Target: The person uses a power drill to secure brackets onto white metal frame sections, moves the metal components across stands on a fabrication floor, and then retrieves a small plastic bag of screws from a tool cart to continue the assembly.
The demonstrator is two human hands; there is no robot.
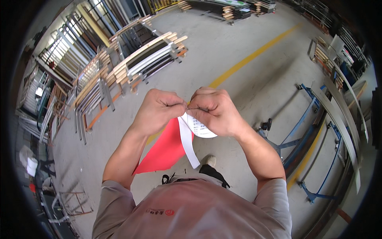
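My left hand (pixel 162 107) and my right hand (pixel 215 110) meet at their fingertips in front of my chest. Both pinch the top of a white paper label (pixel 204 130) that bears printed writing; it curves down below my right hand. A narrow white strip (pixel 187 143) hangs beneath the pinched fingers. Beside it, a red sheet (pixel 165 149) hangs down from under my left hand towards my left forearm. Which fingers hold which layer is hidden by the hands.
Stacks of metal profiles with wooden spacers (pixel 149 59) stand on the floor at the upper left. A yellow line (pixel 253 55) crosses the concrete floor. Blue metal stands (pixel 304 116) and long curved-looking strips (pixel 340 119) are on the right. My shoe (pixel 211 161) shows below the hands.
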